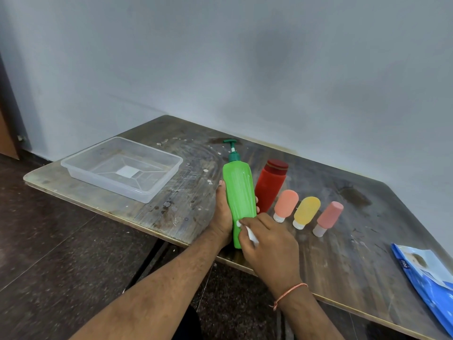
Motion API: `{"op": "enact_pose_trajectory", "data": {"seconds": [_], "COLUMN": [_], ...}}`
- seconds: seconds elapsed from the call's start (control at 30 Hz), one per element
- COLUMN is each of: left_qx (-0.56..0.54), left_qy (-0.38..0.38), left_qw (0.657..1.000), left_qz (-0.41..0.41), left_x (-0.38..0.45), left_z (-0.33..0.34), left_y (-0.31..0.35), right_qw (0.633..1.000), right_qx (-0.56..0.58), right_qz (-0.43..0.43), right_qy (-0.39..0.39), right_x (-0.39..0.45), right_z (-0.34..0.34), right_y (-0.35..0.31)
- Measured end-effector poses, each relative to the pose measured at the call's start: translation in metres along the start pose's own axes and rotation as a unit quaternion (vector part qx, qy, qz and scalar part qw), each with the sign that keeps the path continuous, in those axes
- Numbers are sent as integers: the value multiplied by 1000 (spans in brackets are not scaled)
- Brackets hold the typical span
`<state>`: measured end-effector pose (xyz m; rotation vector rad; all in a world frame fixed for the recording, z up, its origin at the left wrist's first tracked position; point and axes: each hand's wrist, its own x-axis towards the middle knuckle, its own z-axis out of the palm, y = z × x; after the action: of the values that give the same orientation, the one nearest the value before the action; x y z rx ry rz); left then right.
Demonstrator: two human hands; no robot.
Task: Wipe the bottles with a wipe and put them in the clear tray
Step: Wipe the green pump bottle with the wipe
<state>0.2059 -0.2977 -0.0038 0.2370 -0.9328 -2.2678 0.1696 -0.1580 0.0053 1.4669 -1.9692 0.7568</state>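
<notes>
One white wipe (251, 235) is pinched in the curled fingers of the right hand (268, 246) and pressed low on one glossy green pump bottle (239, 197), which is gripped by the left hand (221, 217). At 3 o'clock, four more bottles are stood: one red bottle (270, 184) and three small matte tubes (306, 212). At 10 o'clock, one clear rectangular tray (73, 165) is seen on the worn table (355, 241).

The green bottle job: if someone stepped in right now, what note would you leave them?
Left hand holds the green pump bottle upright-tilted at the table's near edge. Right hand presses a white wipe to its lower side.
Clear tray: nothing in it yet.
Waiting on the table: red bottle, three small tubes.
Left: finish wiping, tray it, repeat for four more.
</notes>
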Motion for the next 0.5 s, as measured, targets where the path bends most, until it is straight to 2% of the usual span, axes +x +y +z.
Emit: {"op": "enact_pose_trajectory", "data": {"seconds": [0.1,0.23,0.4,0.5], "left_qx": [3,5,-13,-21], "left_qy": [1,-5,-10,-6], "left_qw": [1000,1000,1000,1000], "left_qz": [-3,4,-3,-15], "left_x": [0,0,-1,0], "left_z": [1,-1,-2,-4], "left_y": [0,-2,0,-1], "right_qw": [1000,1000,1000,999], "right_qx": [11,5,26,15], "right_qz": [-19,30,3,31], "right_qy": [-12,5,-13,0], "right_x": [-4,0,-6,-3], "right_z": [-2,-3,-5,-5], "right_y": [2,5,5,9]}}
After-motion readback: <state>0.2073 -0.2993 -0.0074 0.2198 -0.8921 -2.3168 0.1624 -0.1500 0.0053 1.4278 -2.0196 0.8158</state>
